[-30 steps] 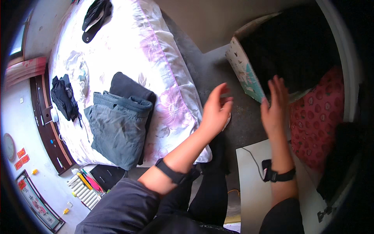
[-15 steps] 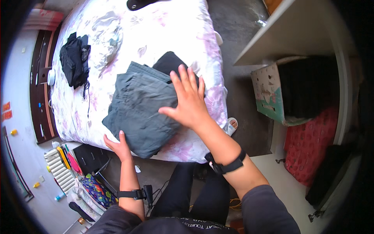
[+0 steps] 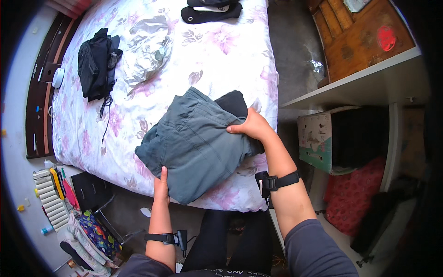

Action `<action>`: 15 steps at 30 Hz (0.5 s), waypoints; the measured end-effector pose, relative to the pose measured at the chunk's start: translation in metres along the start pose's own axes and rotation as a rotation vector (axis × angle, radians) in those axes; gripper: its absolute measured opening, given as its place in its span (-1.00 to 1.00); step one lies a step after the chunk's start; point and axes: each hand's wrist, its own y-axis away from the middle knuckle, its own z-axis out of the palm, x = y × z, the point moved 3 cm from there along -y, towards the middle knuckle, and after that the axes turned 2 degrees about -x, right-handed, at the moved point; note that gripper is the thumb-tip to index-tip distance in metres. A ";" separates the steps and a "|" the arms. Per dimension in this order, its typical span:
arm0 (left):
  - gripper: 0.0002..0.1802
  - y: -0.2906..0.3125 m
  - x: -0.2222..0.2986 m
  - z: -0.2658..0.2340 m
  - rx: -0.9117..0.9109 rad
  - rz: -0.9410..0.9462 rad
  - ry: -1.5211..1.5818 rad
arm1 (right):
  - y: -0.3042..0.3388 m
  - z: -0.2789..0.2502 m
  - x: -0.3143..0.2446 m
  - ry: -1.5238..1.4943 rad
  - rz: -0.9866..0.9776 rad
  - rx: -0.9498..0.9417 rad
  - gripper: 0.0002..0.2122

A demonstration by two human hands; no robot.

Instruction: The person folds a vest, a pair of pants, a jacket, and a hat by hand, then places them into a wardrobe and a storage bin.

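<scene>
Folded grey-green trousers (image 3: 198, 143) lie near the front edge of the bed, slightly rumpled. A folded black cloth piece (image 3: 234, 103) sticks out from under their far right side. My left hand (image 3: 161, 188) grips the trousers at the near left edge, thumb on top and fingers hidden underneath. On the right side, my right hand (image 3: 253, 125) is closed round the edge, its thumb pressing on the cloth and its fingers out of sight below. Whether the right fingers also hold the black piece, I cannot tell.
The bed has a floral sheet (image 3: 221, 60). Black clothing with a cord (image 3: 96, 64), a clear plastic bag (image 3: 147, 51) and black caps (image 3: 211, 13) lie on it. To the right stand a cardboard box (image 3: 315, 141), a red patterned bundle (image 3: 353, 191) and a white shelf panel (image 3: 360, 85).
My right hand has come down from above the trousers and taken hold of their right edge. My left hand has closed on the near left edge. The view has shifted.
</scene>
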 end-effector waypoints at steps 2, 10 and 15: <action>-0.17 -0.005 0.000 -0.001 -0.186 -0.168 0.259 | 0.006 0.008 0.020 -0.254 -0.078 -0.037 -0.11; -0.29 0.007 0.043 0.039 -0.447 -0.149 0.223 | 0.164 -0.009 0.069 -0.393 0.091 0.238 -0.11; -0.29 0.065 0.083 0.127 -0.609 0.143 -0.053 | 0.285 -0.017 0.127 -0.579 0.325 0.587 -0.06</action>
